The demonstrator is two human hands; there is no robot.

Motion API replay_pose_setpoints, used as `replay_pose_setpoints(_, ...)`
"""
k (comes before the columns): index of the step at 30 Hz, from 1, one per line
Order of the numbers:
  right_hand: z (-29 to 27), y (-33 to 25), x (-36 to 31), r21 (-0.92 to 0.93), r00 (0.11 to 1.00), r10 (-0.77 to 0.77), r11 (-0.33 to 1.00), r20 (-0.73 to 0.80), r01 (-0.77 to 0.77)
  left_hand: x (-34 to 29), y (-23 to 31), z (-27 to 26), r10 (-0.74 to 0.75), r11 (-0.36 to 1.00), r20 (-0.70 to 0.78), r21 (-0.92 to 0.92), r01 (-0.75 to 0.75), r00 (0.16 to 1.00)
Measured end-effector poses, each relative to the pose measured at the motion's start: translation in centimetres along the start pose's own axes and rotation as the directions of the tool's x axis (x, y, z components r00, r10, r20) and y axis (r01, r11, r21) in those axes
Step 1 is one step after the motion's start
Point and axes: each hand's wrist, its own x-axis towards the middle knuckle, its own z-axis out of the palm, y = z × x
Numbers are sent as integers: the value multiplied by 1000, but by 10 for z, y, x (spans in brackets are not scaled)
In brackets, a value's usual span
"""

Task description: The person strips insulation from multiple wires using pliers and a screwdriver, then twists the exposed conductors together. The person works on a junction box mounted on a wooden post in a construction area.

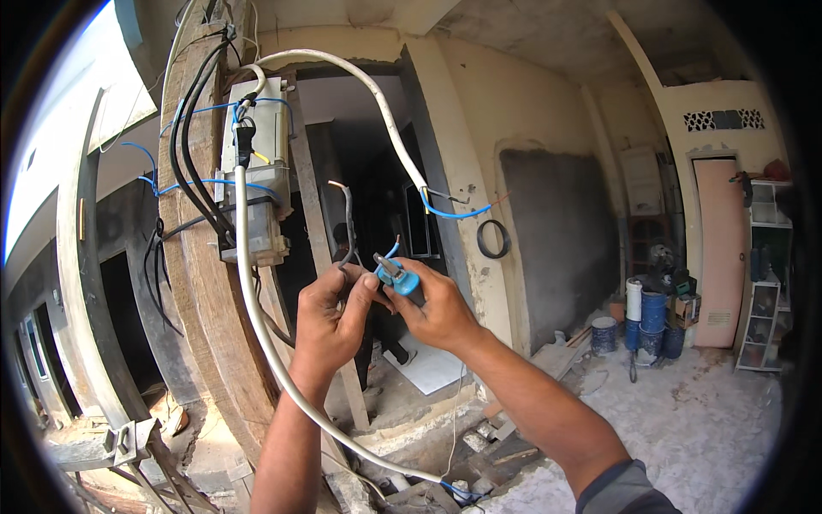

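My right hand (441,313) is wrapped round blue-handled pliers (396,276), their metal jaws pointing up and to the left. Pinched in the fingers of my left hand (332,310) is a dark electrical cable (349,230), its bare end sticking up. Close to the plier jaws rises a short blue wire (394,247); whether the jaws grip it I cannot tell. The two hands nearly touch. Above them hangs a thick white cable (377,94), its end split into a blue wire (454,214) and a dark one.
Left of my hands a wooden post (193,257) carries an electric meter box (257,210) with black and blue wires. A second white cable (257,300) loops down to rubble. A person (364,351) is in the dark doorway. Blue drums (652,317) and a shelf (760,317) stand at right.
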Motion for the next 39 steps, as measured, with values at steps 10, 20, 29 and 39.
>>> replay_pose_setpoints(10, -87, -83, 38, -606, 499, 709, 696, 498, -384, -11, -8, 3, 52, 969, 120, 235, -79, 991)
replay_pose_setpoints(20, -88, -88, 56, -708, 344, 790, 610, 507, -357, -11, -15, 3, 52, 929, 132, 357, -97, 990)
replay_pose_setpoints(29, -68, -51, 26, -506, 633, 602, 785, 487, -357, -8, -15, 5, 81, 934, 109, 339, -114, 991)
replay_pose_setpoints(39, -14, 3, 1, 31, 963, 175, 982, 207, -186, -4, -7, 1, 25, 985, 56, 169, -34, 998)
